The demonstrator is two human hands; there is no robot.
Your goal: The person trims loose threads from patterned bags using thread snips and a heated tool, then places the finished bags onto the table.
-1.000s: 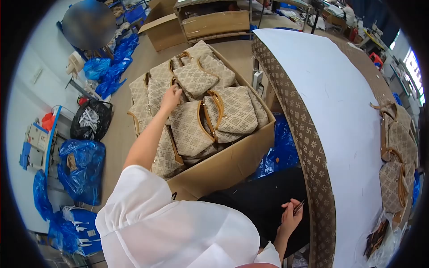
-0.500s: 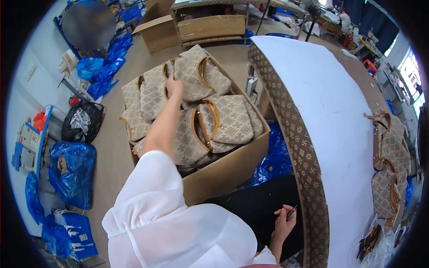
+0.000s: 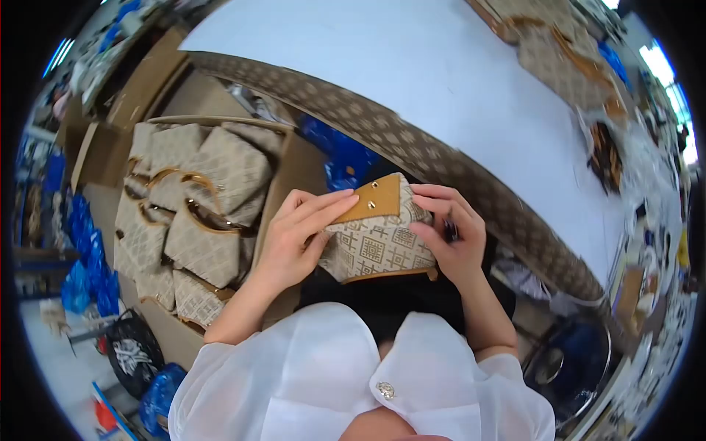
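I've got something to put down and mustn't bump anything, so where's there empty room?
The white tabletop has a wide bare middle, between its brown patterned edge and the bags on its far side. Crowded: the carton, heaped with handbags, and the lap, where the left hand and right hand hold a patterned bag.

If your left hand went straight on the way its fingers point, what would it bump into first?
The left hand would meet the tan panel of the bag first; it is touching that. Past it, maybe the brown patterned strip, though depth is hard to tell.
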